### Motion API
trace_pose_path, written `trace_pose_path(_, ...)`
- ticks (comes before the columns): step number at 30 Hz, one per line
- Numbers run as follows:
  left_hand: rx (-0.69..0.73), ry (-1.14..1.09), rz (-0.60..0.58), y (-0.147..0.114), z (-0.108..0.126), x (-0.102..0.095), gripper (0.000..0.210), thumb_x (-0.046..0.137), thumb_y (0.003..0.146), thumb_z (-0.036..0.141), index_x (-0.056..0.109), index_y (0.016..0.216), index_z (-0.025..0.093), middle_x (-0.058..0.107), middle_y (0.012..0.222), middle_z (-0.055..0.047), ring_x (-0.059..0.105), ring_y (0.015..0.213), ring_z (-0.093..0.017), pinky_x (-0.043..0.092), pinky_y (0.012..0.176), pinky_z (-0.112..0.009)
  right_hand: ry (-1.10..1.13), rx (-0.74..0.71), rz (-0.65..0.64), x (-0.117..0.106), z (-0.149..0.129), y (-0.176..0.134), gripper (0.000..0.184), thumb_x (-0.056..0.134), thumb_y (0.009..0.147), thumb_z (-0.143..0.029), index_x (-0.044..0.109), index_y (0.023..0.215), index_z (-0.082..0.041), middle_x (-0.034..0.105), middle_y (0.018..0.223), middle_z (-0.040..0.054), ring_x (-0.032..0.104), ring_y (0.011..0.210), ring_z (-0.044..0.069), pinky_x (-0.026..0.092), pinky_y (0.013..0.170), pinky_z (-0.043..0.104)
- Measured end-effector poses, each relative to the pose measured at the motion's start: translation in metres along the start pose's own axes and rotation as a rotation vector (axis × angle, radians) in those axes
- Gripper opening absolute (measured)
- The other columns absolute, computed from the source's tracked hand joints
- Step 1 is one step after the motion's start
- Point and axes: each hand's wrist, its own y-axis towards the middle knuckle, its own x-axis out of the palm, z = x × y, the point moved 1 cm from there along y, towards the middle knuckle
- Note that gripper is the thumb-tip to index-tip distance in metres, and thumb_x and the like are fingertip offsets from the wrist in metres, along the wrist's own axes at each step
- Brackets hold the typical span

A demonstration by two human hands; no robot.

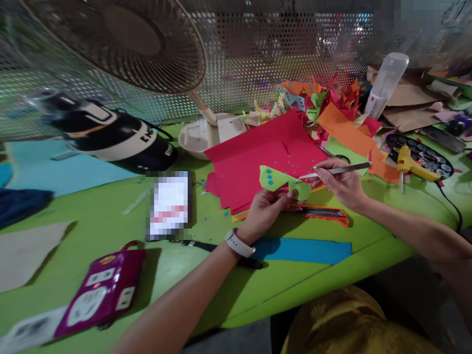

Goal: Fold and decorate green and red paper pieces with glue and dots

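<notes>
Left hand (268, 205) has a green paper cutout (272, 178) pinched between thumb and fingers, over the near side of the red paper (245, 160). Right hand (341, 186)'s curled round some tweezers (348, 168), tips right by the cutout.

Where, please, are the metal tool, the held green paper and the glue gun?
Metal tool (348, 168): head view, its rear end.
Held green paper (278, 180): head view, its left part.
Glue gun (415, 167): head view, its yellow body.
</notes>
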Motion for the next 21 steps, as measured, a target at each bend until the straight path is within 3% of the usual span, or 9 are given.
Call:
trace_pose_path(9,0.011,-0.021,-0.030,0.0003,-0.0004,-0.0009,0.048,0.084,0.060,0.058,0.074,0.075,0.014,0.076,0.067,-0.008,0.074,0.064,-0.020,0.062,0.068,-0.028,0.047,0.019,0.014,-0.0007,-0.0037,0.0012,0.026,0.068,0.085,-0.043,0.062,0.088,-0.019,0.069,0.066,-0.0013,0.071,0.061,0.012,0.058,0.054,0.022)
trace_pose_path(21,0.012,0.012,-0.019,-0.0007,-0.0017,-0.0020,0.043,0.082,0.065,0.056,0.073,0.078,0.015,0.077,0.071,-0.009,0.075,0.068,-0.023,0.063,0.073,-0.036,0.053,0.041,0.010,0.0007,-0.0043,0.0011,0.032,0.070,0.082,-0.048,0.061,0.086,-0.018,0.069,0.064,-0.0019,0.071,0.060,0.013,0.058,0.052,0.021)
